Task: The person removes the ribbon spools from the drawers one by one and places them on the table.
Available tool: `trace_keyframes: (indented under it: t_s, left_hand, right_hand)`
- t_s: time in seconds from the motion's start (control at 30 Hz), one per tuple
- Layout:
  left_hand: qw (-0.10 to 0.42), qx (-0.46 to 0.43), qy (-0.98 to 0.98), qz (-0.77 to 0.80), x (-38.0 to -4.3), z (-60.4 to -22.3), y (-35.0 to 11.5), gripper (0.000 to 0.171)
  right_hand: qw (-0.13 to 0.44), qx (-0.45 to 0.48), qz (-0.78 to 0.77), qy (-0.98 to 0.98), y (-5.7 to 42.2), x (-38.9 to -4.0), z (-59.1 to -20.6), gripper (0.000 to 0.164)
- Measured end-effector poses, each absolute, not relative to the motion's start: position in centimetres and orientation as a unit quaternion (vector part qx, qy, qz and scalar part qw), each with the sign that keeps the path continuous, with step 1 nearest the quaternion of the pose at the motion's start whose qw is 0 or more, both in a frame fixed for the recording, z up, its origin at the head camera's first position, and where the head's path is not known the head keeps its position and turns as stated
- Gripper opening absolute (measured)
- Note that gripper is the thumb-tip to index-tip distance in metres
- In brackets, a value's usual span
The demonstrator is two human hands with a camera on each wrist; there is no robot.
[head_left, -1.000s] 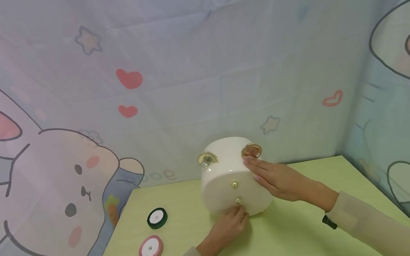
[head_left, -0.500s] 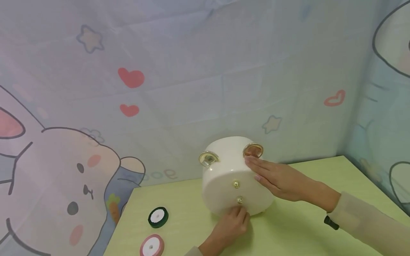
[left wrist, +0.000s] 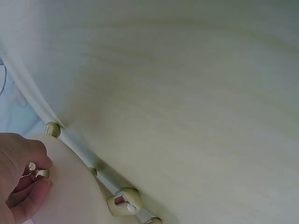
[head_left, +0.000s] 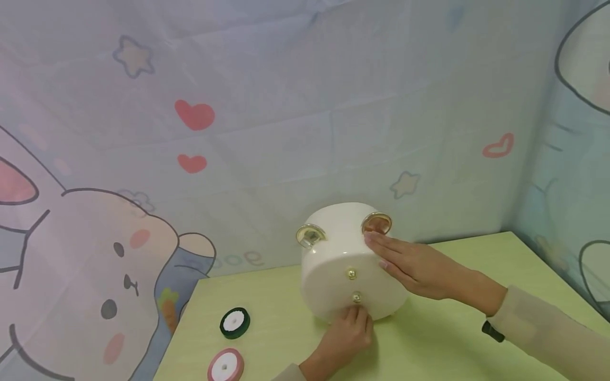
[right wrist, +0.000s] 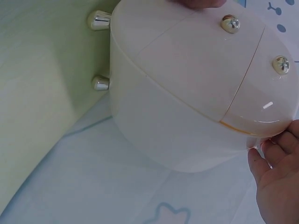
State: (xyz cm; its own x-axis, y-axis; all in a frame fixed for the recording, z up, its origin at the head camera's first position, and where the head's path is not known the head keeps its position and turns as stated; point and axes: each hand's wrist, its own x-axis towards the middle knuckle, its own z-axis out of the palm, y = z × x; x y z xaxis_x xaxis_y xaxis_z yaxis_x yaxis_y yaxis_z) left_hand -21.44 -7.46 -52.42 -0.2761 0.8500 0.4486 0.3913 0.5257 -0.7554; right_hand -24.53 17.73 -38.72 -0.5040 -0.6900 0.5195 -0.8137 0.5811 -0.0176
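Note:
A glossy white rounded storage box [head_left: 324, 286] with gold knobs stands on the table. Seams cross its front in the right wrist view. Low on that front, my left hand [head_left: 343, 336] pinches a small gold knob [left wrist: 42, 174] between thumb and fingers; in the head view the fingers hide this knob. Two more knobs, an upper one [head_left: 351, 273] and a middle one [head_left: 356, 297], show above it. My right hand [head_left: 419, 270] rests with straight fingers on the box's upper right edge, beside the right gold-rimmed ear [head_left: 376, 223]. The left ear [head_left: 311, 236] is untouched.
On the light green table [head_left: 276, 296], a dark green ribbon spool [head_left: 235, 323] and a pink ribbon spool [head_left: 225, 366] lie left of the box. Short gold feet [right wrist: 100, 83] support the box. A printed cloth backdrop [head_left: 286, 132] hangs close behind it.
The head view has shifted slightly. Both hands and the box keep nearly the same places, with only a small movement of my left hand at the lowest knob.

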Motion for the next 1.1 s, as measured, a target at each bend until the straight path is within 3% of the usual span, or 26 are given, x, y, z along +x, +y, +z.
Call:
trace_keyframes:
  t_s: [0.53,0.87,1.1]
  left_hand:
    - [0.419,-0.407,-0.762,0.279,-21.36,-52.83,-7.12,0.051]
    - [0.461,-0.417,-0.737,0.265,-21.28,-52.94,-7.28,0.049]
    - [0.442,-0.423,-0.739,0.282,-20.49,-52.86,-7.34,0.044]
  right_hand:
    - [0.236,0.441,0.135,-0.855,17.58,-24.37,-38.57,0.054]
    - [0.256,0.453,0.121,-0.845,17.54,-24.43,-38.64,0.054]
    - [0.262,0.453,0.111,-0.845,17.67,-24.64,-38.59,0.055]
